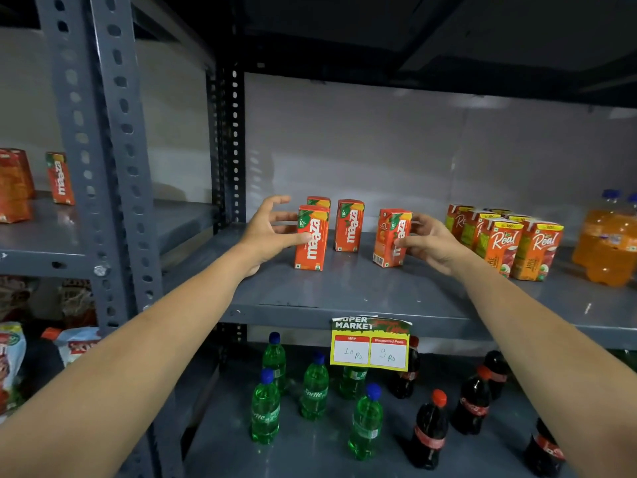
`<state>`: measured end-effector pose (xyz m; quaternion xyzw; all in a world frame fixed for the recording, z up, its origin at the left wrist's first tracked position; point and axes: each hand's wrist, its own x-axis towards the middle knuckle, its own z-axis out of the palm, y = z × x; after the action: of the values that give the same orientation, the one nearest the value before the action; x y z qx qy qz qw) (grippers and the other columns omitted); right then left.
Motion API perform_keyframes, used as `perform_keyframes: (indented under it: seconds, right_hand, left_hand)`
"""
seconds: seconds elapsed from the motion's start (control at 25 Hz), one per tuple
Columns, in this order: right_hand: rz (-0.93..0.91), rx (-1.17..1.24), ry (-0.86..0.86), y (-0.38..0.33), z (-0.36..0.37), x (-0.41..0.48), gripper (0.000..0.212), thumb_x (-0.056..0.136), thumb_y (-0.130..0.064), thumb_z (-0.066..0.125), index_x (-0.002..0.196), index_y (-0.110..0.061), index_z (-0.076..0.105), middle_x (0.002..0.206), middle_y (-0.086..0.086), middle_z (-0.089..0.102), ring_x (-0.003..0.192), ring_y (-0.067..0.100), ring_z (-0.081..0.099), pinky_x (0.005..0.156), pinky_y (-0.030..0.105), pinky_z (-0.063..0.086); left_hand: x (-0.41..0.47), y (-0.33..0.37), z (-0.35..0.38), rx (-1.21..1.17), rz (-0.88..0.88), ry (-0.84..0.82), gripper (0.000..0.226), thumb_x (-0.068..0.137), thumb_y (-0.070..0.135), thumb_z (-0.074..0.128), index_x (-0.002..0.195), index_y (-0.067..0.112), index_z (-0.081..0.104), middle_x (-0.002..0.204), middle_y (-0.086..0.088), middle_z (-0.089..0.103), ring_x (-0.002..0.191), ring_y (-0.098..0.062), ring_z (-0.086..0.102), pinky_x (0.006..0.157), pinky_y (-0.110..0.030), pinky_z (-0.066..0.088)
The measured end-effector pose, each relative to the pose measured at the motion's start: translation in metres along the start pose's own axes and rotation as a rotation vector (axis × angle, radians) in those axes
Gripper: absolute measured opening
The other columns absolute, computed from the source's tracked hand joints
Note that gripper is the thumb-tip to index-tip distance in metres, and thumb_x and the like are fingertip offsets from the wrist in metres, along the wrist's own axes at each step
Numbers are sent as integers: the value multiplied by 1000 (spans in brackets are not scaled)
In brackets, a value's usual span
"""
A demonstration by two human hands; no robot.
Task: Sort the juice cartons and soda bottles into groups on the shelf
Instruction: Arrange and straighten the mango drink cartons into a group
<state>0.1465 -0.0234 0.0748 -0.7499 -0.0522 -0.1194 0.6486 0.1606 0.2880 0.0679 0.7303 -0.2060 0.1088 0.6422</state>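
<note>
Several orange Maaza juice cartons stand on the grey middle shelf [344,294]. My left hand [272,232] grips the front-left Maaza carton [311,239], thumb on its front, fingers spread behind it. My right hand [431,241] holds the right Maaza carton [391,238], which is slightly tilted and turned. Between them stands another Maaza carton [349,225], and one more [319,201] peeks out behind the left one. A tight group of Real juice cartons [506,241] stands to the right. On the lower shelf are green Sprite bottles [313,391] at left and dark cola bottles [431,432] at right.
Orange soda bottles [606,243] stand at the far right of the middle shelf. A price tag [370,346] hangs from the shelf's front edge. A grey perforated upright [113,150] separates the left bay, where more Maaza cartons [60,177] stand. Snack bags [13,360] lie lower left.
</note>
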Motion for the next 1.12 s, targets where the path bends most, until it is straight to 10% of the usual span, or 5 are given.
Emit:
perform_keyframes:
  seconds: [1.12]
  right_hand:
    - [-189, -212, -2, -1, 42, -2, 46, 72, -20, 78, 109, -23, 51, 107, -1, 62, 103, 18, 62, 73, 39, 60]
  left_hand:
    - [16, -3, -4, -33, -5, -118, 45, 76, 10, 75, 112, 26, 52, 113, -7, 61, 103, -19, 63, 64, -37, 60]
